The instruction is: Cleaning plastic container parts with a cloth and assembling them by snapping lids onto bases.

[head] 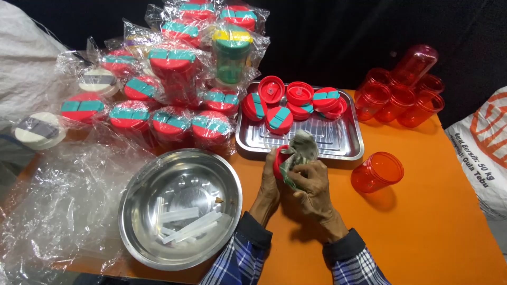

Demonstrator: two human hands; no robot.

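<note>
Both hands meet at the middle of the orange desk (pixel 422 232), just in front of the steel tray (pixel 351 142). Left hand (pixel 270 182) is closed around a red lid (pixel 280 158), held on edge, tilted, mostly hidden by the fingers. Right hand (pixel 311 182) is closed on a crumpled cloth (pixel 302 150), greenish-grey, pressed against the lid; cloth sticks up above the fingers and overlaps the tray's front rim. Plaid blue-and-white sleeves on both wrists.

In the tray: loose red lids (pixel 298 95) bunched at the far end, some with teal flip tabs, some leaning on each other; the near half of the tray is bare metal.

Right of the hands, one red translucent jar (pixel 377 171) lies on its side, mouth up-left, apart from the hand. Far right corner: cluster of the same empty red jars (pixel 401 97), touching, one stacked tilted on top.

Left of the hands, a round steel bowl (pixel 142 211) holds some clear-white plastic strips (pixel 185 221) at the bottom.

Behind the bowl, a heap of bagged containers (pixel 169 89) with red-teal lids, each in clear plastic wrap; one green with a yellow lid on top, a few white-lidded ones at far left. Loose clear plastic sheet (pixel 58 206) at near left. White printed sack (pixel 483 150) at the right edge
</note>
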